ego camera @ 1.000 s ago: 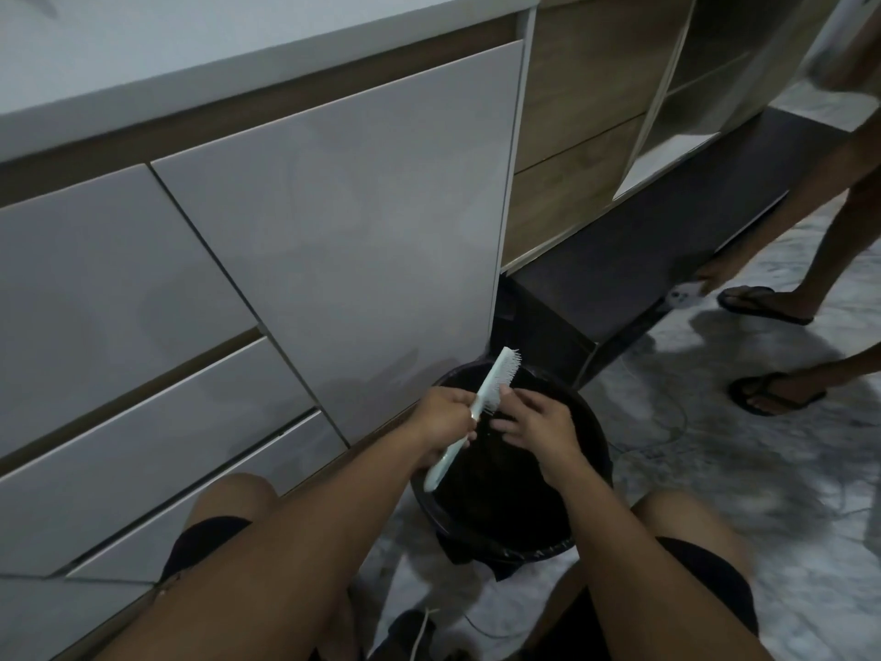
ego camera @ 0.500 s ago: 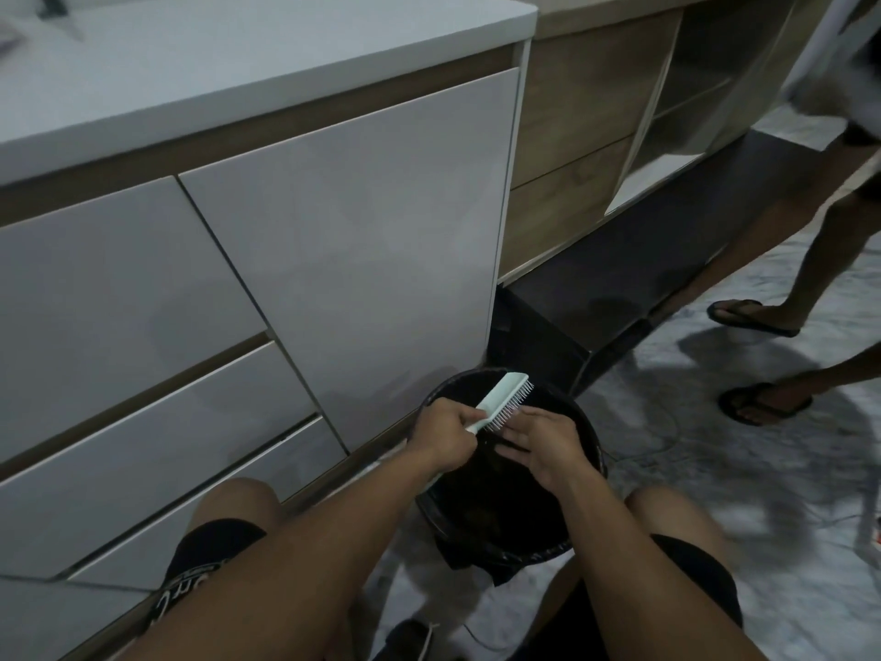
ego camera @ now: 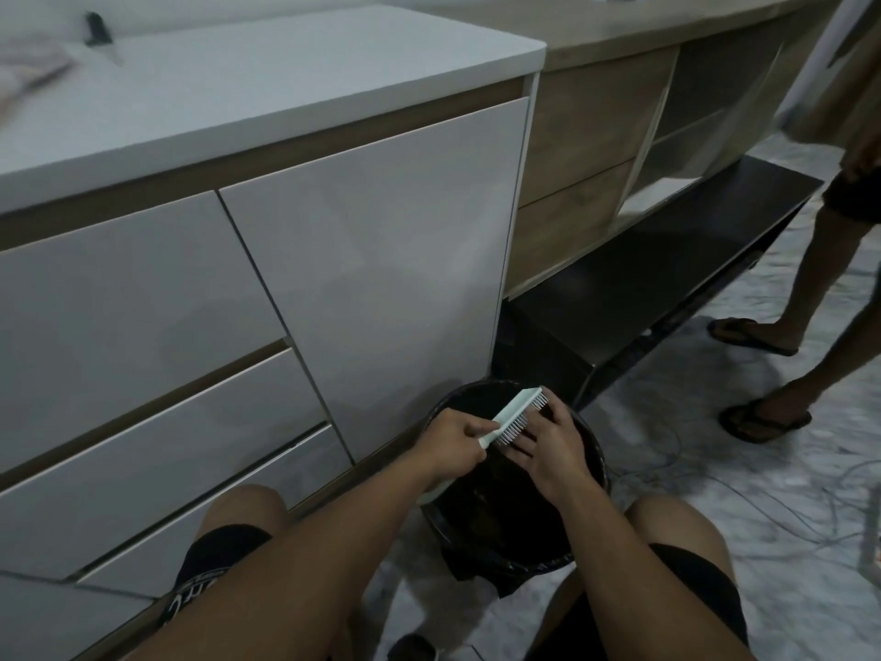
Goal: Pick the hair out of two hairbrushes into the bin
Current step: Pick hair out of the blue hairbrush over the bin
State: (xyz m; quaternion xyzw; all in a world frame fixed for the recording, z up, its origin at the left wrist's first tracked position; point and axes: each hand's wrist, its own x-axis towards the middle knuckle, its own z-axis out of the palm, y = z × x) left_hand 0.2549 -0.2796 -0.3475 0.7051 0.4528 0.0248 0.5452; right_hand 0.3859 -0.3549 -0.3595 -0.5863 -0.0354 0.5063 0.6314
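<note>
A pale green hairbrush (ego camera: 515, 410) is held over a round black bin (ego camera: 593, 450) lined with a black bag, on the floor between my knees. My left hand (ego camera: 453, 443) grips the brush by its handle, with the bristles turned down and to the right. My right hand (ego camera: 548, 443) lies flat against the bristles from below, fingers spread along them. Whether any hair sits between those fingers cannot be made out. Only one brush is in view.
White cabinet drawers and a door (ego camera: 381, 260) stand right behind the bin. A low black bench (ego camera: 667, 274) runs to the right. Another person's legs in flip-flops (ego camera: 763, 422) stand on the marble floor at right. Thin cables (ego camera: 715, 489) trail across the floor.
The brush has tipped from nearly upright to lying more level, bristles down. My right hand opened from a pinch to flat fingers against the bristles. The other person stepped to the right.
</note>
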